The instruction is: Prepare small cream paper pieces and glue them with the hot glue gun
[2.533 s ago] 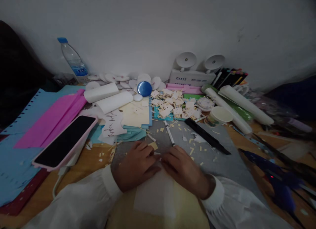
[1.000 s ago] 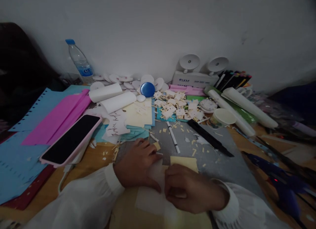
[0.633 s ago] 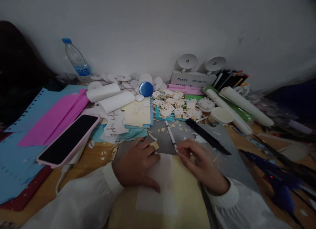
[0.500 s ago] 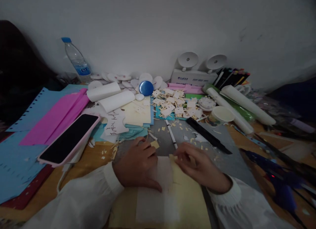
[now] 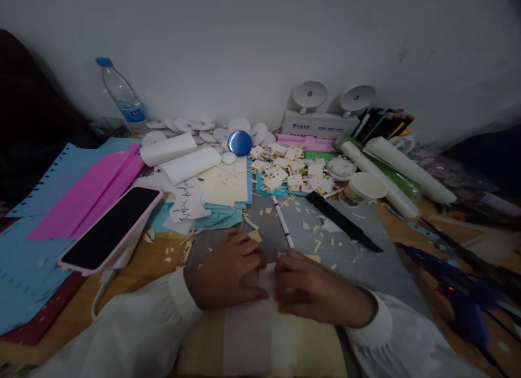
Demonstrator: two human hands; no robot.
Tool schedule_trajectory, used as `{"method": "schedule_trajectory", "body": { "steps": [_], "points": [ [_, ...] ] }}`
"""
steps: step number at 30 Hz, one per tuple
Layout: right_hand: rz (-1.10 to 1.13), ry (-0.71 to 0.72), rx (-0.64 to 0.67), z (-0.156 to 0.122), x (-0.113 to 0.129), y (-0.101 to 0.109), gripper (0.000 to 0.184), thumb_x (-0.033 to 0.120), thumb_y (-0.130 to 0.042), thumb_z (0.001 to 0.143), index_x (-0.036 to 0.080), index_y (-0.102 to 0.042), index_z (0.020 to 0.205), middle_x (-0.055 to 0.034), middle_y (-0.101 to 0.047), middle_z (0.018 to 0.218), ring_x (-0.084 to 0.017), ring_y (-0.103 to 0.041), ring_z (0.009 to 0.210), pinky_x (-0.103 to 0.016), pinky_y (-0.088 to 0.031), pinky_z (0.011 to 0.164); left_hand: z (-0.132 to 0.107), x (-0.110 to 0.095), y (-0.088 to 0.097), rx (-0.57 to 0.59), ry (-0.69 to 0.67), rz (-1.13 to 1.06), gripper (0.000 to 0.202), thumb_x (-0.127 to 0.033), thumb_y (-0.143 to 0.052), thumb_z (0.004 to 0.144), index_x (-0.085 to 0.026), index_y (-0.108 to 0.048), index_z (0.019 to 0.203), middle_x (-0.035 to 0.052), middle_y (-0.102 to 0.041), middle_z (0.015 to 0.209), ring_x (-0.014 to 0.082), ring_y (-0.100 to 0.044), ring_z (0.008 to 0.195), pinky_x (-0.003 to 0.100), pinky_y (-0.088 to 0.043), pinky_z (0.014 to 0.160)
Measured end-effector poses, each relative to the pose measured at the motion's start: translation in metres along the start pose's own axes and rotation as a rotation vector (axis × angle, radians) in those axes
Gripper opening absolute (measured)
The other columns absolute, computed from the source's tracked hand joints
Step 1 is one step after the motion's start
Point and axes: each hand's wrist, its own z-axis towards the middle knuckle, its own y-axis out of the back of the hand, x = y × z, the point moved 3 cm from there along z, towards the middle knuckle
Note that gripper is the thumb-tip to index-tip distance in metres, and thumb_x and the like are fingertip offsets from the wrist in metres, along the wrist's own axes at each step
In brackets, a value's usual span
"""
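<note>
My left hand (image 5: 228,272) lies palm down, fingers curled, pressing on a translucent white strip (image 5: 254,334) laid over a pale yellow sheet (image 5: 309,345) at the table's near edge. My right hand (image 5: 313,288) rests beside it with fingers bent and pressed together at the strip's top end, thumb nearly touching the left hand. I cannot make out whether it pinches the strip or only presses it. A white pen (image 5: 283,221) lies just beyond the hands on the grey mat (image 5: 358,258).
A phone in a pink case (image 5: 109,227) lies left on blue and pink paper (image 5: 81,193). Behind are a water bottle (image 5: 120,97), white rolls (image 5: 179,155), a blue badge (image 5: 239,142), several small cut cards (image 5: 285,171), a paper cup (image 5: 362,189), a black knife (image 5: 345,223) and markers (image 5: 386,125).
My right hand slid back along the yellow sheet, reached forward to its far edge, then returned next to the left hand on the strip. The left hand stayed put.
</note>
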Motion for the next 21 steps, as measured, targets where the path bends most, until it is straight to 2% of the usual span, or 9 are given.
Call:
{"method": "schedule_trajectory", "body": {
  "steps": [3,7,12,14,18,21],
  "points": [
    [0.004,0.014,0.008,-0.0003,0.0021,0.0005,0.005,0.02,-0.069,0.08,0.018,-0.064,0.082,-0.0037,-0.058,0.091,-0.018,-0.053,0.092,-0.03,-0.039,0.081,0.0007,-0.0004,-0.001,0.015,0.023,-0.052,0.033,-0.05,-0.067,0.075,-0.021,-0.063,0.089,0.0034,-0.062,0.1,0.0233,-0.053,0.098,0.041,-0.03,0.092],
    [-0.006,0.013,0.031,-0.0009,0.0032,-0.0006,0.028,0.025,-0.079,0.07,0.022,-0.067,0.095,-0.0042,-0.057,0.098,-0.02,-0.051,0.097,-0.033,-0.038,0.084,0.002,-0.0007,-0.0005,0.022,0.044,-0.082,0.037,-0.051,-0.068,0.074,-0.021,-0.062,0.094,0.0035,-0.062,0.1,0.0237,-0.053,0.099,0.041,-0.031,0.093],
    [0.007,0.023,0.024,-0.0001,-0.002,-0.004,0.007,0.026,-0.072,0.078,0.021,-0.068,0.081,-0.0031,-0.057,0.091,-0.019,-0.052,0.093,-0.032,-0.037,0.084,0.0021,-0.0002,-0.0008,0.046,0.05,-0.087,0.039,-0.049,-0.072,0.071,-0.021,-0.062,0.096,0.0041,-0.06,0.103,0.0248,-0.052,0.101,0.043,-0.031,0.092],
    [0.019,0.025,0.01,-0.0003,-0.0046,-0.0047,0.008,0.026,-0.071,0.079,0.02,-0.066,0.079,-0.0026,-0.057,0.089,-0.018,-0.052,0.091,-0.031,-0.038,0.082,0.0019,0.0008,-0.0017,0.05,0.054,-0.101,0.039,-0.05,-0.072,0.07,-0.022,-0.062,0.096,0.004,-0.06,0.104,0.0247,-0.051,0.101,0.042,-0.031,0.093],
    [0.024,-0.008,-0.003,-0.0016,-0.0057,-0.0032,0.013,0.025,-0.072,0.078,0.02,-0.064,0.088,-0.0032,-0.057,0.095,-0.018,-0.051,0.095,-0.03,-0.038,0.08,0.0016,0.0022,-0.0027,0.05,0.062,-0.141,0.037,-0.048,-0.072,0.07,-0.022,-0.061,0.095,0.0034,-0.059,0.104,0.0239,-0.051,0.103,0.041,-0.031,0.094],
    [0.01,-0.013,0.014,-0.002,-0.0021,-0.0012,0.011,0.026,-0.07,0.08,0.019,-0.063,0.084,-0.0029,-0.056,0.093,-0.018,-0.05,0.094,-0.03,-0.038,0.081,0.0012,0.0021,-0.0024,0.051,0.071,-0.148,0.037,-0.046,-0.074,0.068,-0.022,-0.062,0.093,0.0034,-0.059,0.103,0.0241,-0.051,0.102,0.042,-0.032,0.093]
  ]
}}
